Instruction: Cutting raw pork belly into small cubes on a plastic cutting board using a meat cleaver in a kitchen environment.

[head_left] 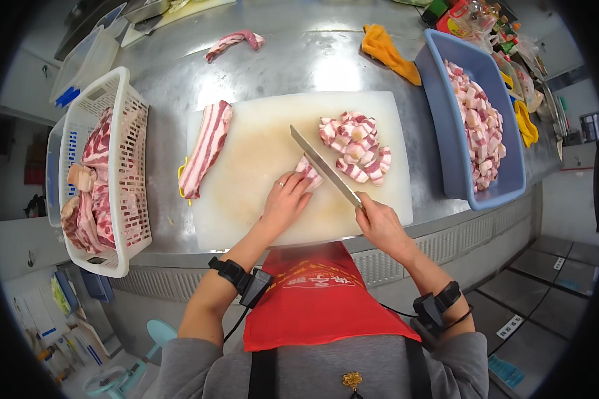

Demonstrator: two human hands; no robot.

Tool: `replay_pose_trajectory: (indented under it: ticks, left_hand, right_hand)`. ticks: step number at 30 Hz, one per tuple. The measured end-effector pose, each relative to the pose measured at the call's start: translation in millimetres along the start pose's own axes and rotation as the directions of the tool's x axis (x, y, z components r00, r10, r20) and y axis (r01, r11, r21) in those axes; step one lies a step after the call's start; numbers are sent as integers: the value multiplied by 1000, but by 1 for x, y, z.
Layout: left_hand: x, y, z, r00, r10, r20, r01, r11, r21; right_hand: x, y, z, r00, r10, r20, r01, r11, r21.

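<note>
Left hand (pixel 287 202): fingers slightly bent, holding down the meat piece (pixel 311 173)
Meat piece: on the white board (pixel 256 156), just left of the knife (pixel 326 166); likely light, soft, slippery; best held away from the blade, fingertips tucked back
Knife: likely stiff; take hold by the handle
Right hand (pixel 381 223): wrapped around the knife handle

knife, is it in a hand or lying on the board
In hand: the right hand has its fingers wrapped around the handle of the knife.
</note>
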State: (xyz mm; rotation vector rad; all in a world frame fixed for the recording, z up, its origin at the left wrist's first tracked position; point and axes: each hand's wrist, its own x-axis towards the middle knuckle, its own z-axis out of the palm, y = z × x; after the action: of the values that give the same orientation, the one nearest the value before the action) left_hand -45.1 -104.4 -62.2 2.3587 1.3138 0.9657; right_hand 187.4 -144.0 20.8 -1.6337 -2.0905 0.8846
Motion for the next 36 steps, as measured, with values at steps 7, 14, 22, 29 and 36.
replay_pose_trajectory:
  ticks: [7,14,22,29,36]
  left_hand:
    - [1,-1,8,999,12,-37,-13,999,-47]
    - [-5,-5,10,999,-32,-10,32,999,-39]
    - [0,2,6,996,-82,-44,78,993,-85]
    - [-3,1,6,994,-97,-57,92,993,-76]
    - [-2,3,2,993,-117,-10,115,988,-107]
  right_hand:
    - [0,-21,-17,995,77,57,-74,996,-46]
    - [-15,-34,-31,983,103,154,-81,986,-143]
    - [-17,-35,-39,969,114,221,-95,991,-96]
    - [4,-43,-11,949,164,270,-88,958,-273]
    - [34,-14,7,991,-50,125,66,990,-125]
